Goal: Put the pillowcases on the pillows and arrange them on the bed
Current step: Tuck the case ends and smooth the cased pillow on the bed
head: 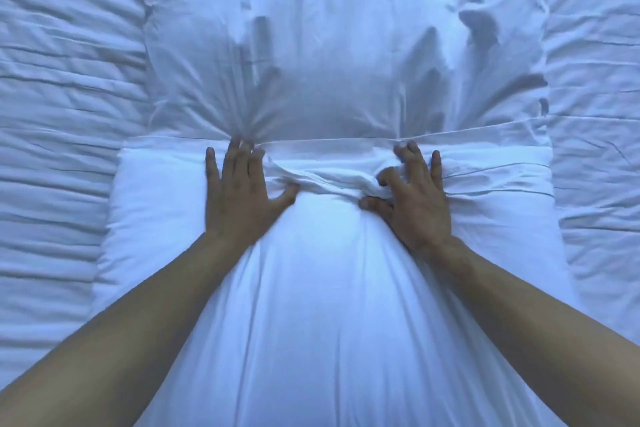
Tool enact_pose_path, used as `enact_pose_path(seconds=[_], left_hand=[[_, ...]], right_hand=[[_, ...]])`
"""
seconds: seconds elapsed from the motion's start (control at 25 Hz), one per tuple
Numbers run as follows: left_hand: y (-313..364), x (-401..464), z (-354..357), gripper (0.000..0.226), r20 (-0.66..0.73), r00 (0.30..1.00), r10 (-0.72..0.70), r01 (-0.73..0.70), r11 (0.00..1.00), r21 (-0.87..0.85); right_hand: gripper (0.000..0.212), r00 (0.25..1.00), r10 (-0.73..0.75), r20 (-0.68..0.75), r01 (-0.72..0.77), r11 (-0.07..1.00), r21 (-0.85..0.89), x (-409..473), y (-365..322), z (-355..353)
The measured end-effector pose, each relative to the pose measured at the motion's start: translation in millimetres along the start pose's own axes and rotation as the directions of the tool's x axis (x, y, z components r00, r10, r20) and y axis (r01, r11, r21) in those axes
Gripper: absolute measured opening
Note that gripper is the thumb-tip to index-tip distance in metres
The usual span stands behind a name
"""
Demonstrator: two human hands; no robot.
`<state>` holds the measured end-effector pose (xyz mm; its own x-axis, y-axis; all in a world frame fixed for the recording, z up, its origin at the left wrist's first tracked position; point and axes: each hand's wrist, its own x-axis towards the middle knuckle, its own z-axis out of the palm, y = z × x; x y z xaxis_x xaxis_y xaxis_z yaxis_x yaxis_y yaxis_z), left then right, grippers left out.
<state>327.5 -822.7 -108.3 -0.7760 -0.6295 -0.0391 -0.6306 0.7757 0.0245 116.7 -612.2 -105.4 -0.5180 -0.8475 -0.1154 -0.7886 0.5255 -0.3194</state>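
Left hand [239, 192] presses flat on a plump white fabric pillow [311, 288]; right hand [414, 196] pinches bunched white pillowcase cloth [332, 178] at twelve o'clock of it, on a rumpled white quilted bedcover [62, 107].

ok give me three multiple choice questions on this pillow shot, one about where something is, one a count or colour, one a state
1. Where does the left hand rest?
A. on the pillow, at the pillowcase opening
B. on the rumpled bedding to the left
C. in the air above the bed

2. How many hands touch the pillow?
A. none
B. one
C. two

3. What is the right hand doing?
A. lying flat with straight fingers
B. pinching a bunched fold of white fabric
C. hanging idle off the pillow

Answers:
1. A, its spread fingers lie on the pillow with fingertips at the case's hem.
2. C, both hands are down on it side by side.
3. B, its thumb and forefinger curl round the gathered cloth between the hands.
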Motion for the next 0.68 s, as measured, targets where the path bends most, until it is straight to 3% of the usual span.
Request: enact_pose_path(seconds=[0.08,0.24,0.32,0.44,0.48,0.52,0.6,0.68], left_hand=[[1,-5,-2,0.054,-0.081,0.99,0.115,-0.116,0.993,-0.013],[7,-14,-31,0.064,-0.135,0.985,0.107,-0.119,0.989,-0.083],[9,-9,-57,0.068,-0.202,0.972,0.12,-0.142,0.985,-0.1],[10,40,-108,0.063,-0.395,0.898,0.194,-0.225,0.974,-0.033],[11,64,-113,0.063,-0.392,0.902,0.181,-0.205,0.978,-0.022],[14,86,-111,0.064,-0.317,0.939,0.135,-0.151,0.988,-0.028],[23,111,-88,0.076,0.04,0.999,-0.015,0.014,1.0,0.012],[31,109,-47,0.088,0.264,0.956,-0.129,0.098,0.987,0.127]], right_hand=[[0.046,0.998,-0.052,-0.043,0.051,0.998,-0.02,-9,-1,2],[0.055,0.994,-0.08,-0.075,0.081,0.997,0.016,-20,-10,-21],[0.051,0.981,-0.082,-0.177,0.095,0.993,0.068,-22,-12,-46],[0.045,0.913,-0.111,-0.391,0.147,0.987,0.063,3,-6,-104],[0.044,0.903,-0.097,-0.419,0.128,0.991,0.047,23,1,-114],[0.044,0.911,-0.065,-0.408,0.088,0.995,0.037,46,9,-116],[0.051,0.97,0.017,-0.242,-0.008,0.999,0.038,80,19,-96],[0.06,0.995,0.085,-0.049,-0.084,0.996,0.015,84,27,-52]])
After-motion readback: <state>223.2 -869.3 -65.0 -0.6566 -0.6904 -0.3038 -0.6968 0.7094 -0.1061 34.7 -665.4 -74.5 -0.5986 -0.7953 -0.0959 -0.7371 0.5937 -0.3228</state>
